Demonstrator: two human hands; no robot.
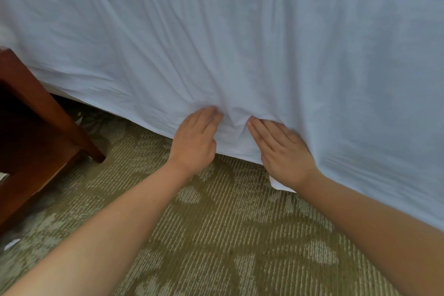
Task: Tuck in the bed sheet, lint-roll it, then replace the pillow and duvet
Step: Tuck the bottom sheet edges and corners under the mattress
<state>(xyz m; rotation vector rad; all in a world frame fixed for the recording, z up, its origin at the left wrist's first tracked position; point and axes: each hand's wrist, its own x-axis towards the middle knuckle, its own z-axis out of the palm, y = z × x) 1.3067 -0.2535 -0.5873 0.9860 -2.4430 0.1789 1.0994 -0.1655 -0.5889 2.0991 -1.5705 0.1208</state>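
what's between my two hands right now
In the head view, a bunched fold of the bed sheet sits between the left hand and right hand.

Soft, even daylight fills the scene, with a cool bluish cast over the white bed sheet [240, 31], whose creases show only as faint grey shading. No glare appears anywhere. Dim, diffuse shadows lie on the patterned carpet [216, 235] beneath the forearms, and the gap under the wooden furniture [36, 115] at left is nearly black. The wide-angle lens bends the sheet's lower edge and stretches the corners. Fine detail is slightly soft throughout, most at the edges.
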